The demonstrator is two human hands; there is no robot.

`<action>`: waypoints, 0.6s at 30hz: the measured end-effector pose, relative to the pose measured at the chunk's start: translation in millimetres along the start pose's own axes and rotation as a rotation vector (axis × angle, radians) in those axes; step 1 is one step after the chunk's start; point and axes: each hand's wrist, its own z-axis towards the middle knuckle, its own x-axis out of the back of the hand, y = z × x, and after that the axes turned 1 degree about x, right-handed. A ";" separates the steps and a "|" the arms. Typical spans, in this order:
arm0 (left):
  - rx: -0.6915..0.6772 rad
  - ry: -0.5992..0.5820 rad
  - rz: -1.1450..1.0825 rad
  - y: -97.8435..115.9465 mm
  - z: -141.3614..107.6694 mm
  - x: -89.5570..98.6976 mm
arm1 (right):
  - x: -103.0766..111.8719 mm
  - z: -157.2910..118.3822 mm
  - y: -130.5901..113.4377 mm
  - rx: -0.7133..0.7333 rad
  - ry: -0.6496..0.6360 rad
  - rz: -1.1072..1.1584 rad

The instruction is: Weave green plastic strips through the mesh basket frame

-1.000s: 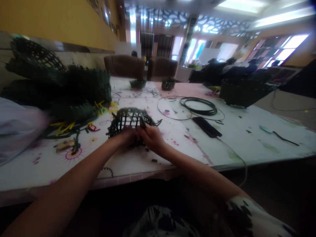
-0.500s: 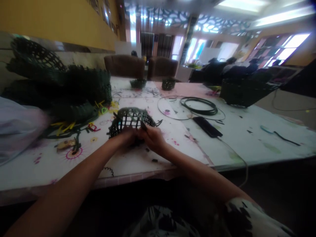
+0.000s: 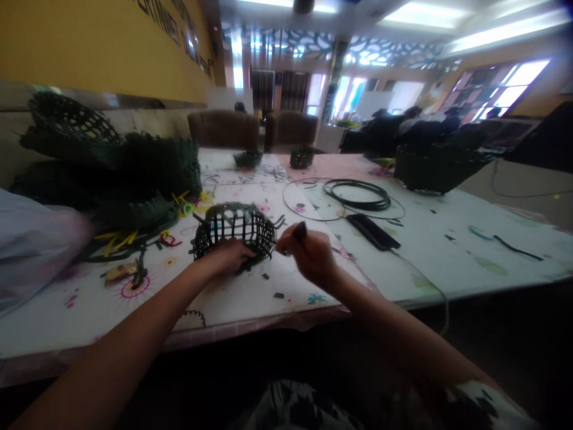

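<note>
On the table lies a dark green woven basket [image 3: 233,220] with an open lattice, tilted so its inside shows. Loose strip ends stick out at its right side. My left hand [image 3: 231,257] grips the near rim of the basket, fingers closed over its edge. To the right of the basket and apart from it, my right hand [image 3: 313,252] is closed round a dark-handled tool [image 3: 300,230]. The tool's handle end shows above the fist; its working end is hidden or too blurred to make out.
Dark woven baskets [image 3: 156,161] are piled at the left, near a pale plastic bag [image 3: 36,251]. A green strip coil [image 3: 358,195] and black phone [image 3: 372,232] with a cable lie right. Small baskets [image 3: 301,158] and a large basket [image 3: 421,170] stand farther back.
My right hand has moved right, away from the basket, with the tool in it. My left hand stays at the basket's near rim. The view has tilted slightly up.
</note>
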 end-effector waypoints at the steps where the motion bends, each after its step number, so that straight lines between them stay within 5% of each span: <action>1: -0.015 -0.041 0.050 1.6 -2.8 3.1 | 9.5 -1.2 8.6 -0.038 0.011 -0.042; 4: -0.013 -0.090 0.200 5.6 -10.3 12.0 | 31.9 -4.2 44.3 -0.103 -0.031 -0.323; 9: 0.018 -0.041 0.251 6.9 -24.0 18.4 | 47.9 -8.8 96.3 -0.250 -0.392 -0.836; 12: 0.074 0.054 0.320 6.0 -34.0 15.9 | 49.3 -11.4 116.0 -0.303 -0.534 -0.909; 18: 0.179 0.227 0.335 -10.9 -40.6 23.9 | 46.6 -11.6 134.8 -0.332 -0.609 -0.886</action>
